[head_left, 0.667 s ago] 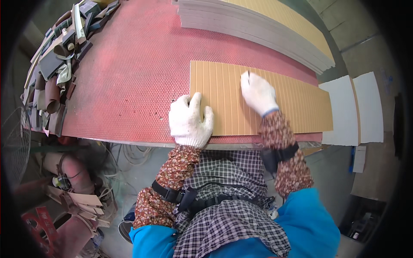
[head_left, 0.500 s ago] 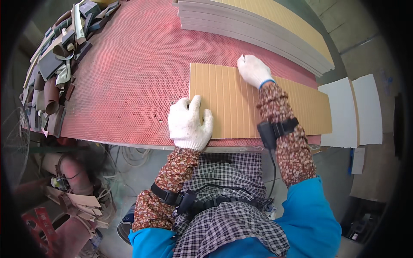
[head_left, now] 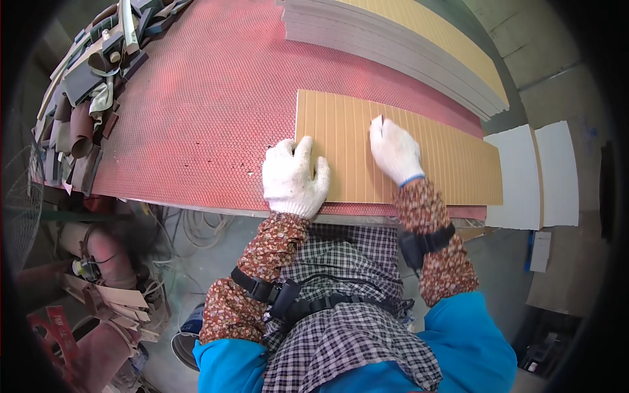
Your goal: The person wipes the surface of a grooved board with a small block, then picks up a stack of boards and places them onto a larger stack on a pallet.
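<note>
While the left hand lies with fingers spread over the left edge of the board, the right hand is closed, its fingers bunched above the board's middle. A dark sliver shows at those fingertips; what it is, and whether it is gripped, I cannot tell. The board, tan and grooved, lies flat along the near edge of the counter. As I judge it, the step in hand is working the board's face, one hand steadying it; the next move calls for light, even contact along the grooves and a firm left hand. The counter has a red, textured top. Behind the board sits a stack of similar boards, and heaped scraps fill the counter's far left. White panels stand past its right end. Below left, a thick reddish pipe and loose cables show above the grey floor.
</note>
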A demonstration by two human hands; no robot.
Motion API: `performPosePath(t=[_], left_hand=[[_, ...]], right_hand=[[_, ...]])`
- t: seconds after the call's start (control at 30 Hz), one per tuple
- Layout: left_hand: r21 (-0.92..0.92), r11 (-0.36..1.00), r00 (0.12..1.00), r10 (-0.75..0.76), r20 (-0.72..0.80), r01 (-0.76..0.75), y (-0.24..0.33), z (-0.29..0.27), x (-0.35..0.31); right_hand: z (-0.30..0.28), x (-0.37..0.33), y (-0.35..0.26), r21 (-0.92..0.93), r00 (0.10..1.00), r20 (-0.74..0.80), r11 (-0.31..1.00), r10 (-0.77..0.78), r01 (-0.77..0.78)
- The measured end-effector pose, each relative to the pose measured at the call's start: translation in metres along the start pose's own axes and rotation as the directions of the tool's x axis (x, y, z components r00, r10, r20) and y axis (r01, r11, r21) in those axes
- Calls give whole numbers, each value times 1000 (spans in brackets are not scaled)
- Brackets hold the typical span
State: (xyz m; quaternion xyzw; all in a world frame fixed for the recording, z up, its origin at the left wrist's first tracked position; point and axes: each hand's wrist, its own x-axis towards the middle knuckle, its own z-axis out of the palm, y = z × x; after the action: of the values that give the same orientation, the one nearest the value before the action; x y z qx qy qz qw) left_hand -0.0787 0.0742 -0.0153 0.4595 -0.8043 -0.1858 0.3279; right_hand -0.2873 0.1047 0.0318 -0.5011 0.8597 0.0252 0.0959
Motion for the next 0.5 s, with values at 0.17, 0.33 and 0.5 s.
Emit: performPosePath(t=[0.17, 0.33, 0.5], left_hand=[[-10, 1000, 1000, 9, -11, -9, -1, 1, 0], [29, 999, 1000, -16, 2, 16, -1, -1, -1], [-2, 1000, 1000, -18, 14, 18, -2, 1, -2]], right_hand=[[31, -83, 6, -8, 994, -102, 999, -51, 50], [49, -143, 2, -274, 912, -322, 947, -256, 169], [50, -157, 1, -214, 930, -275, 958, -244, 188]])
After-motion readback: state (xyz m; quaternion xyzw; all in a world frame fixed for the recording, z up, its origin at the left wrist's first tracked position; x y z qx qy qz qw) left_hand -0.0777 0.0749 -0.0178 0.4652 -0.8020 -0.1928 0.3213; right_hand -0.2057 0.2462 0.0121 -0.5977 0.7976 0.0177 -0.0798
